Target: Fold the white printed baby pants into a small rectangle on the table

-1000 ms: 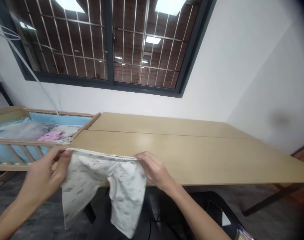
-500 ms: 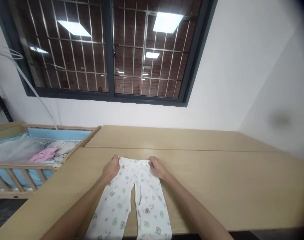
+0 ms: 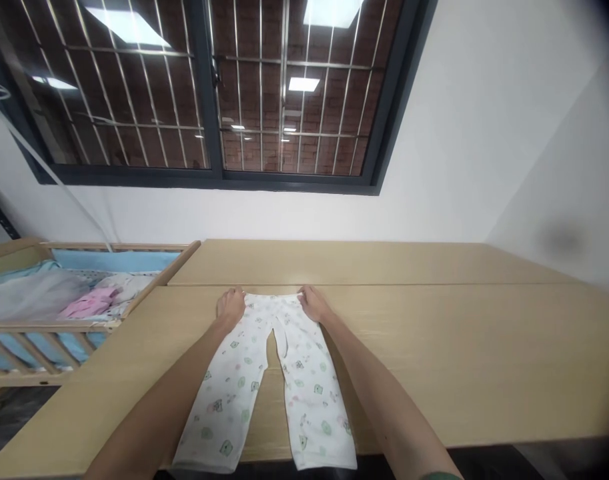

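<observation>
A pair of small white pants with a green and grey print lies spread on the wooden table, waistband away from me and legs toward me. My left hand is closed on the left corner of the waistband. At the right corner, my right hand pinches the waistband between thumb and fingers. Both leg cuffs reach the table's near edge, the legs spread apart with bare wood between them.
The light wooden table runs to the right, with a seam across its far part. On the left stands a wooden crib holding pink cloth and pale bedding. Behind is a white wall with a barred window.
Both hands have moved forward across the table, pulling the pants away from me. The leg cuffs have come into view and the legs lie wider apart. The camera view has shifted slightly.
</observation>
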A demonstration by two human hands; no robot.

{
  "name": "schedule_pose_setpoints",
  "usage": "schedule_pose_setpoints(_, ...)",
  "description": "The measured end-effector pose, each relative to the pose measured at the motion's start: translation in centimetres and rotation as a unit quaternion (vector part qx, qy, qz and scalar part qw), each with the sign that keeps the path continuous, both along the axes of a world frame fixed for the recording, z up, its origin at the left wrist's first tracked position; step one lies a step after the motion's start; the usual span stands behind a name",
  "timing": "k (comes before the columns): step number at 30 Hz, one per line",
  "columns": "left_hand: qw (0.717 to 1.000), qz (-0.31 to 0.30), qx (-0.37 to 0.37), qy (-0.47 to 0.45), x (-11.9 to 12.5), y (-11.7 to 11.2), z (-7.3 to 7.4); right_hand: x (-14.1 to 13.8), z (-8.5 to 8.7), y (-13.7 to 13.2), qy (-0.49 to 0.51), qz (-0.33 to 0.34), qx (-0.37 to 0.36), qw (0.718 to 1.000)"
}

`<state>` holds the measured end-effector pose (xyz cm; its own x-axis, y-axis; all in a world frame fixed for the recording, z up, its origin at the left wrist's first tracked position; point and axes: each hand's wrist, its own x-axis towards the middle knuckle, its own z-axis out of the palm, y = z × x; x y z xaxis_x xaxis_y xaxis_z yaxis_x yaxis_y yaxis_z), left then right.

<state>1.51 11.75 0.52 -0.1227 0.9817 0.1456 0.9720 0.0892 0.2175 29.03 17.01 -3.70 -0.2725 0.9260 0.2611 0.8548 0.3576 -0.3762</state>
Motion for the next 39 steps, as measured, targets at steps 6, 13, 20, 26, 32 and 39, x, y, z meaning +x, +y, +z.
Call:
schedule_pose_setpoints(6, 0.981, -0.193, 0.004, -0.008, 5.1, -8.2, 2.4, 0.0, -0.3, 0.2, 0.003, 0.000, -0.005, 1.000)
schedule_pose_setpoints(13, 0.891, -0.439, -0.082, -0.077, 12.1, -20.6, 0.2, -0.3, -0.4, 0.2, -0.002, -0.024, -0.013, 1.000)
schedule_pose_setpoints(20, 0.882, -0.470, 0.015, -0.007, 14.7, -21.6, -2.4, -0.3, -0.2, -0.2, -0.029, -0.041, -0.010, 0.999)
schedule_pose_setpoints(26, 0.852, -0.515, 0.067, 0.062, 16.7, -22.9, -3.2, -0.4, -0.1, -0.2, -0.027, -0.048, -0.016, 0.998)
schedule_pose_setpoints(32, 0.887, -0.456, 0.001, -0.068, 16.5, -23.0, -2.8, -1.0, 1.3, -1.4, -0.034, -0.069, -0.028, 0.997)
schedule_pose_setpoints(39, 0.766, -0.231, -0.081, -0.595, 11.0, -23.2, 0.4, -3.2, 7.6, -1.1, -0.040, -0.063, -0.067, 0.995)
